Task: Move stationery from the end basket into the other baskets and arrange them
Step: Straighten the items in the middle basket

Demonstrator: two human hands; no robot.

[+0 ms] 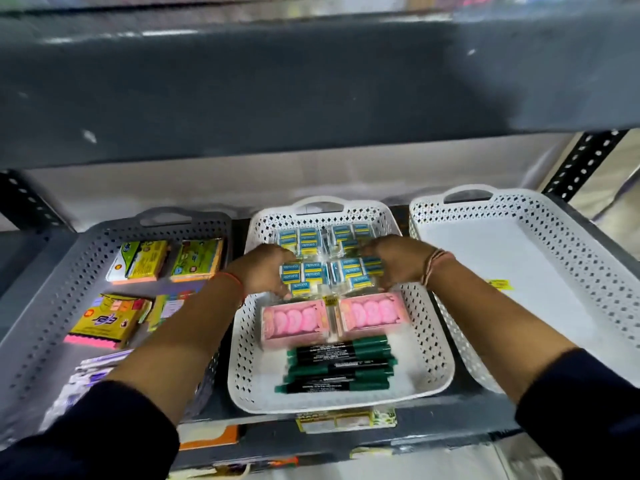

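Three baskets stand side by side on a shelf. The middle white basket [429, 344] holds packs of blue-and-yellow erasers [327, 271], two pink eraser boxes [294, 322] and several green markers [339, 365]. My left hand [266, 268] presses on the left side of the near eraser packs. On their right side my right hand [394, 261] does the same, fingers curled around them. The right white basket [561, 244] holds only a small yellow label [498, 284]. The grey basket [52, 306] on the left holds sticky-note packs [138, 261].
A grey shelf board [311, 81] hangs low above the baskets. Perforated black uprights [585, 161] stand at the back corners. Clear-wrapped packets [93, 368] lie at the grey basket's near end. Boxes [346, 419] show on the shelf below.
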